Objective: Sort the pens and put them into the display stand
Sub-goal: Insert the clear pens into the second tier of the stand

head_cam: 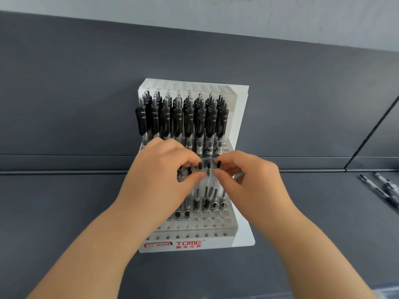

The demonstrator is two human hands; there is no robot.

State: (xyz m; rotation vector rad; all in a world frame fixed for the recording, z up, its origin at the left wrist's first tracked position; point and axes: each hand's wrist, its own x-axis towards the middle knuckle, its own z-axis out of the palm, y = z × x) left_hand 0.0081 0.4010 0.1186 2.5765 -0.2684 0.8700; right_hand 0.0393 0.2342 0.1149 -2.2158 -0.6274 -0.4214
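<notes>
A white tiered display stand with rows of round holes stands on the dark grey surface. Its upper tier is packed with several black-gripped clear pens. The lower tier holds several pens in its back rows, and the holes in front of them show open. My left hand pinches the top of one pen over the lower tier. My right hand pinches a neighbouring pen near its black cap. The two hands almost touch, and they hide much of the lower tier's back rows.
Several loose pens lie on the surface at the far right edge. A dark grey back panel rises behind the stand, with a ledge running along its foot. A divider seam slants down at the right.
</notes>
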